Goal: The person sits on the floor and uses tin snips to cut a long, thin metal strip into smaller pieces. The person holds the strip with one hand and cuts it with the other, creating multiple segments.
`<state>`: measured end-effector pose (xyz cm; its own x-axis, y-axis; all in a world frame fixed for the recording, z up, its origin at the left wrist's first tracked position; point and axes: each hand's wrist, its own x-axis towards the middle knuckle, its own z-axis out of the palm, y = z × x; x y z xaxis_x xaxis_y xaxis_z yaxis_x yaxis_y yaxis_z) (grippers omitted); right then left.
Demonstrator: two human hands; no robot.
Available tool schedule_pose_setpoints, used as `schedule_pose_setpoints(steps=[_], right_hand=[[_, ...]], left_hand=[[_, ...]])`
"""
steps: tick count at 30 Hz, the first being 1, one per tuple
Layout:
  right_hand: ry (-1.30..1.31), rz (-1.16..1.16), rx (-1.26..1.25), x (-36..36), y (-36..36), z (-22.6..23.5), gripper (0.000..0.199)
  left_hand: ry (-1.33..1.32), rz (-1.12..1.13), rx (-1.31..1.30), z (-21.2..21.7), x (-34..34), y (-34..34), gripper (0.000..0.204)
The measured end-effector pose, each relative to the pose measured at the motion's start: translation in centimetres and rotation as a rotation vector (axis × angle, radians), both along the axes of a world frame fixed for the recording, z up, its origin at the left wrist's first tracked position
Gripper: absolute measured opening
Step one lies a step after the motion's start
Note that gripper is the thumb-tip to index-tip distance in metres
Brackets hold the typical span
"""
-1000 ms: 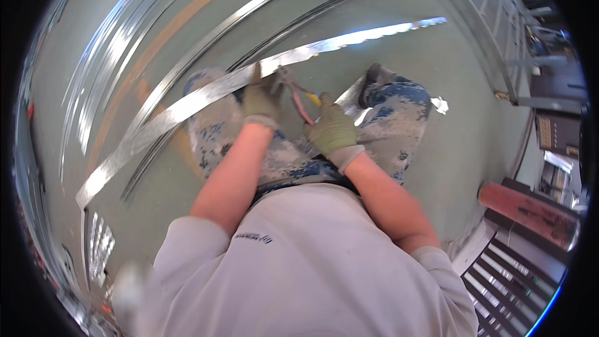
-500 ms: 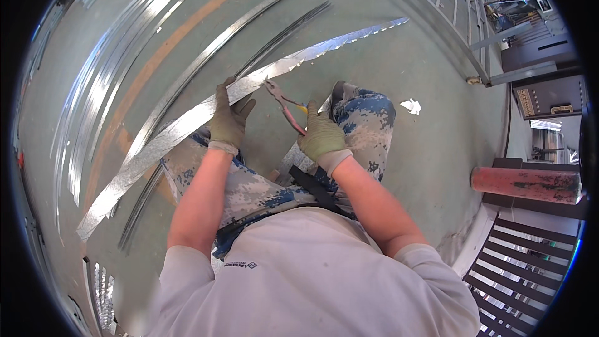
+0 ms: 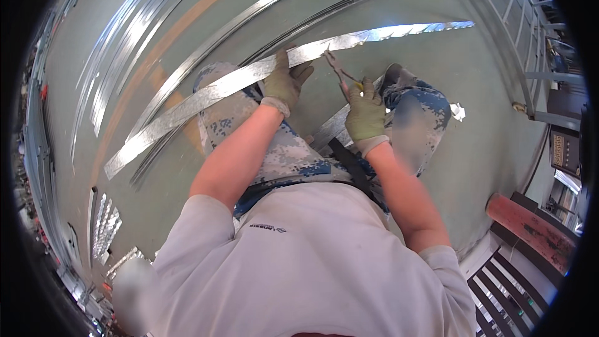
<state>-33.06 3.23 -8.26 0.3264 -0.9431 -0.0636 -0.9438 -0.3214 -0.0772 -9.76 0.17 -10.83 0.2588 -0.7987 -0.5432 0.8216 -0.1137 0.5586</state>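
Observation:
A long shiny sheet-metal strip (image 3: 218,92) slants across in front of me, over my left thigh. Small notches or folded tabs run along the near edge of its right-hand stretch. My left hand (image 3: 284,89), in an olive glove, is closed on the strip near its middle, its thumb side at the near edge. My right hand (image 3: 365,117), gloved alike, grips a pair of pliers (image 3: 339,73) with reddish handles. The pliers' jaws meet the near edge of the strip, to the right of my left hand; whether they pinch the metal is too small to tell.
Thin metal strips (image 3: 324,9) and longer shiny lengths (image 3: 125,43) lie on the floor beyond and to the left. A wheeled metal frame (image 3: 518,50) stands at the far right. At right are a red cylinder (image 3: 530,231) and a dark slatted rack (image 3: 508,293). White scrap (image 3: 458,111) lies beside my right knee.
The view has turned, so strip, hands and floor pieces appear farther right and the strip lies flatter across. Both hands keep their holds, and the pliers stay at the strip's near edge.

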Motion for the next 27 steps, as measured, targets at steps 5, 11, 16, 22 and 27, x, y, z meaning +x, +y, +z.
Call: schedule_pose_setpoints(steps=[5,11,16,22,27], right_hand=[[0.028,-0.065,0.081,1.3,-0.7,3.1,0.040],[-0.528,-0.275,0.528,-1.2,-1.0,3.3,0.031],[-1.130,-0.451,0.969,-1.6,0.3,2.6,0.028],[-1.343,-0.389,1.219,-0.8,1.5,5.1,0.032],[-1.157,-0.288,1.081,1.3,1.7,2.0,0.038]], left_hand=[[-0.018,0.007,0.007,-0.5,0.3,0.3,0.039],[-0.008,0.008,-0.004,-0.5,0.3,0.1,0.038],[-0.007,0.013,-0.015,0.0,0.2,0.1,0.038],[0.050,-0.029,-0.027,0.2,0.5,0.4,0.037],[0.126,-0.041,-0.011,1.3,0.2,0.6,0.045]])
